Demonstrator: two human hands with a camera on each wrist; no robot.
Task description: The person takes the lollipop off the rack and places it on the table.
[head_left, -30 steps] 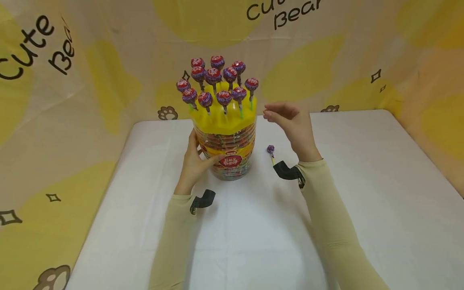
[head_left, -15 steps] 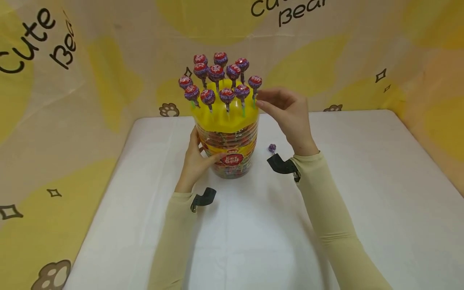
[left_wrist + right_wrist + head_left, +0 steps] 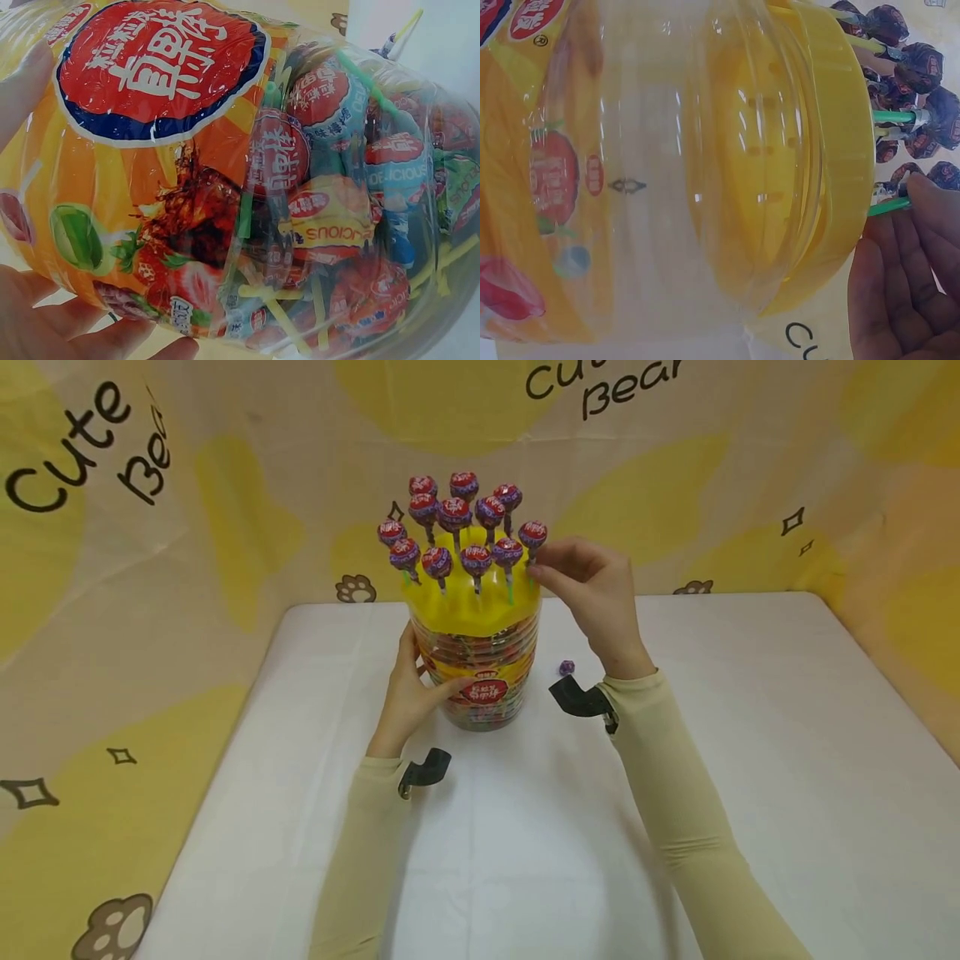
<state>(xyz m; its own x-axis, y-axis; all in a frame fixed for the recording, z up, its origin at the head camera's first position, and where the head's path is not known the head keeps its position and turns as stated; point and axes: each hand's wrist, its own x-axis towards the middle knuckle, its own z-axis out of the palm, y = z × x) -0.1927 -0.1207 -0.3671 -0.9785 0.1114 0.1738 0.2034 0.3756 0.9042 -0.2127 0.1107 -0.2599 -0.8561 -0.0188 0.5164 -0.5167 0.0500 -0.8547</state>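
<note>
A clear plastic jar [image 3: 480, 647] of wrapped lollipops stands on the table under a yellow lid [image 3: 465, 614]. Several red-and-purple lollipops stick up from the lid. My left hand [image 3: 405, 702] grips the jar's left side, thumb across the front near the red label and fingers behind; in the left wrist view its fingers [image 3: 75, 326] lie along the jar wall. My right hand [image 3: 600, 606] pinches the rightmost lollipop [image 3: 533, 533] low, by its green stick [image 3: 890, 207]. That stick reaches the lid's edge, its other fingers loosely bent alongside.
A single purple-wrapped lollipop [image 3: 567, 667] lies on the white tabletop [image 3: 750, 735] right of the jar, its stick hidden behind the black wrist mount [image 3: 577, 697]. Behind the table hangs a yellow-and-cream printed cloth [image 3: 637, 485].
My right hand has moved left and up to the rightmost lollipop and now pinches its stick. The left hand keeps its grip on the jar.
</note>
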